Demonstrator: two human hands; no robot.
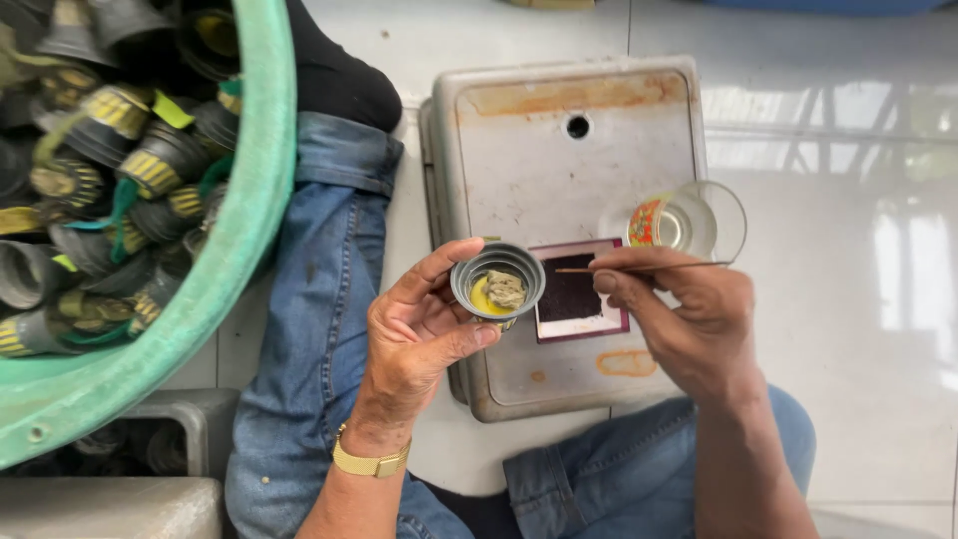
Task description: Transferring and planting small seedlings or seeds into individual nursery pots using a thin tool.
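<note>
Bare arms, blue denim, a gold-coloured watch band.
The person wears faded blue denim jeans (309, 329) with stitched seams and a turned-up cuff, and a gold-coloured metal link wristwatch band (371, 462) on the left wrist; forearms bare, no sleeves showing.

A small floor-level workshop: a green tub (254, 200) heaped with used cups (120, 150) beside a worn metal tray (519, 170) on white tiles (848, 349).

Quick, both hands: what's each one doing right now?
Left hand: closed around a small grey cup.
Right hand: closed, pinching a thin stick.
</note>
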